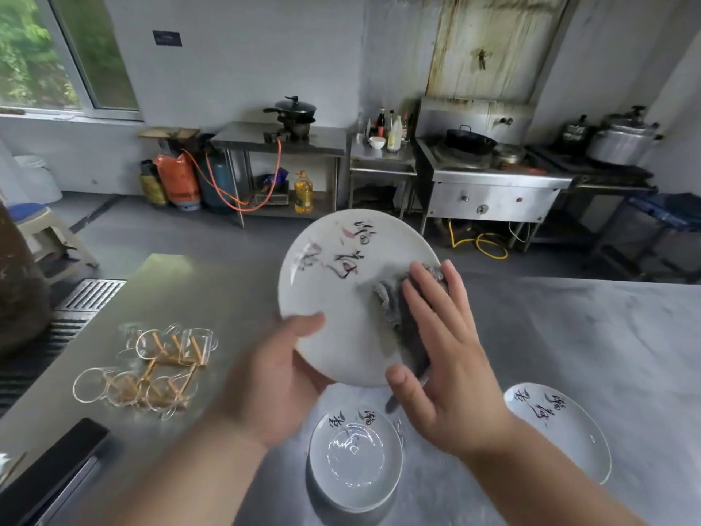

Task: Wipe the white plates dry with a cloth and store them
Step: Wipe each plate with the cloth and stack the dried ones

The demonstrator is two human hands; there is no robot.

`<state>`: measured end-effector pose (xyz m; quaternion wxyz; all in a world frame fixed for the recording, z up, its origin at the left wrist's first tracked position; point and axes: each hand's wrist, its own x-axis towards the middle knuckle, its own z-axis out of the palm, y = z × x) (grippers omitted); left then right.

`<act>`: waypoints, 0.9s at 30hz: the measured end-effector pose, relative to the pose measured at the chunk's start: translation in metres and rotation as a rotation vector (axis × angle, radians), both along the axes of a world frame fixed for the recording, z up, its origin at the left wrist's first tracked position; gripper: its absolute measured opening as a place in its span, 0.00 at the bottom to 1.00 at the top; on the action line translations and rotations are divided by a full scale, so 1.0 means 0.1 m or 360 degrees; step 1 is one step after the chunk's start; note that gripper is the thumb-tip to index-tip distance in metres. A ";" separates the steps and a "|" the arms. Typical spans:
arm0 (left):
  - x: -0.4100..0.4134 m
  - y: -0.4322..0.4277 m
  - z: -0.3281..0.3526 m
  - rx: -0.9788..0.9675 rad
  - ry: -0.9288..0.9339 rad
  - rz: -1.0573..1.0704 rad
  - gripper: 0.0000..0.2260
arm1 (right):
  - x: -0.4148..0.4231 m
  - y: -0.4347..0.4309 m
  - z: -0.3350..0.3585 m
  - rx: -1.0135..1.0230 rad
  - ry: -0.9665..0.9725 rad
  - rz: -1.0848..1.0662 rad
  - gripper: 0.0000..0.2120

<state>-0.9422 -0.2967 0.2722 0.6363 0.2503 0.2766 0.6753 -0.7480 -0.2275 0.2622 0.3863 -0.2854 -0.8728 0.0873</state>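
The left hand (273, 377) grips the white plate (341, 290) by its lower-left rim. Its thumb lies on the face, and its fingers are hidden behind the plate. The plate is held tilted above the bench (569, 336), its painted black characters facing the camera.

The right hand (444, 358), fingers straight and spread, presses a grey cloth (394, 309) flat against the plate's right side. Most of the cloth is covered by the palm, with a dark tail hanging below the rim.

On the bench under the hands sits a second plate (354, 457); whether others lie beneath it is hard to tell. A third plate (561, 430) lies to the right, its near edge cut by the forearm.

To the left, blurred glass cups (151, 370) lie on a wooden rack. Far back, a lidded black pot (296, 112) keeps its contents hidden.
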 end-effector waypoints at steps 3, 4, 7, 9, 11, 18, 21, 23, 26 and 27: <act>-0.29 0.05 0.13 -0.0128 0.0114 -0.0157 0.26 | 0.14 0.28 0.22 0.0130 -0.0336 0.0210 0.46; -0.36 0.07 0.13 -0.0169 0.0198 -0.0222 0.23 | 0.15 0.35 0.31 0.0119 -0.0462 0.0246 0.47; -0.36 0.13 0.07 -0.0226 0.0295 -0.0255 0.23 | 0.10 0.46 0.49 -0.0117 -0.0837 0.0130 0.50; -0.25 0.15 0.02 -0.0151 0.0253 -0.0173 0.25 | 0.05 0.42 0.51 -0.0181 -0.0957 -0.0045 0.50; -0.15 0.19 -0.02 -0.0102 0.0160 -0.0059 0.26 | 0.02 0.28 0.41 -0.0262 -0.0899 -0.0191 0.49; 0.08 0.22 -0.20 -0.0137 -0.0022 0.0119 0.28 | -0.06 -0.18 -0.05 -0.0460 -0.0868 -0.0250 0.52; 0.13 0.20 -0.24 -0.0090 -0.0020 0.0067 0.29 | -0.02 0.25 0.16 -0.0341 -0.0831 -0.0285 0.49; 0.16 0.22 -0.24 -0.0017 -0.0068 0.0080 0.28 | 0.00 0.40 0.21 -0.0377 -0.0728 -0.0238 0.48; 0.21 0.25 -0.25 0.0020 -0.0112 0.0111 0.29 | -0.05 0.15 -0.04 -0.0369 -0.0483 -0.0253 0.50; 0.23 0.25 -0.28 0.0004 -0.0123 0.0115 0.29 | -0.08 -0.01 -0.16 -0.0370 -0.0384 -0.0260 0.49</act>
